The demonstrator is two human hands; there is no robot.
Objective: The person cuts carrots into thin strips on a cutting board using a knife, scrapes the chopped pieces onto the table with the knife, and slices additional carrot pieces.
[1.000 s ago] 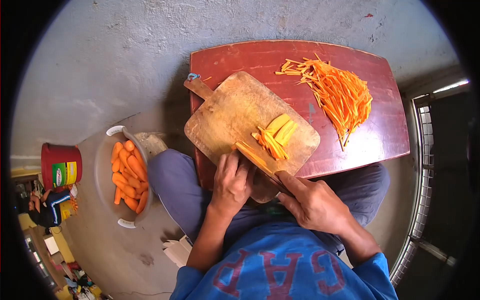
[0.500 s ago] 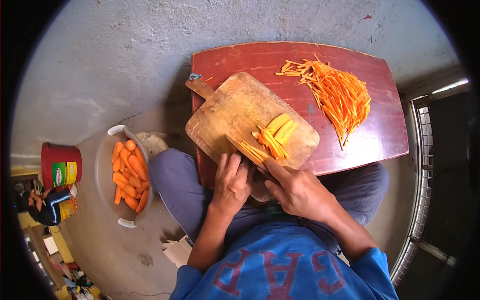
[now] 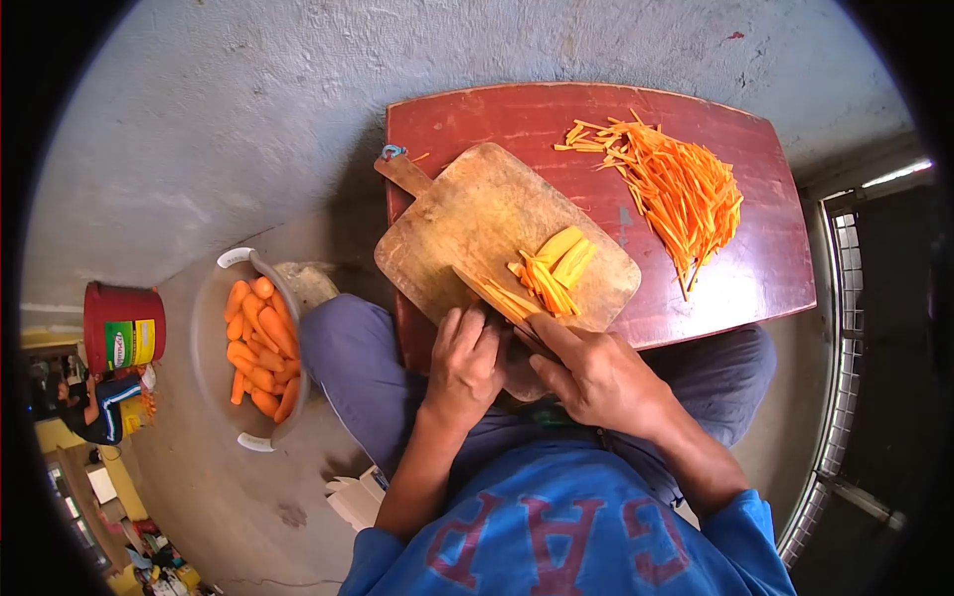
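Observation:
A knife (image 3: 484,293) lies along thin carrot strips (image 3: 514,298) near the lower edge of the wooden chopping board (image 3: 447,219). My right hand (image 3: 601,382) is closed round its handle, with the index finger stretched along the blade. My left hand (image 3: 464,364) has its fingers curled and pressed together at the board's lower edge, beside the blade; what lies under the fingertips is hidden. Carrot slices (image 3: 566,255) and more cut strips (image 3: 545,286) sit on the right part of the board.
On the red table (image 3: 755,248) a heap of carrot strips (image 3: 686,189) lies right of the board. A basin (image 3: 206,348) of peeled carrots (image 3: 266,338) stands on the floor at left. Farther left are a red bucket (image 3: 96,328) and another person (image 3: 89,412).
The knife and my right hand have shifted up and left across the board's lower edge. My left hand stays in nearly the same place.

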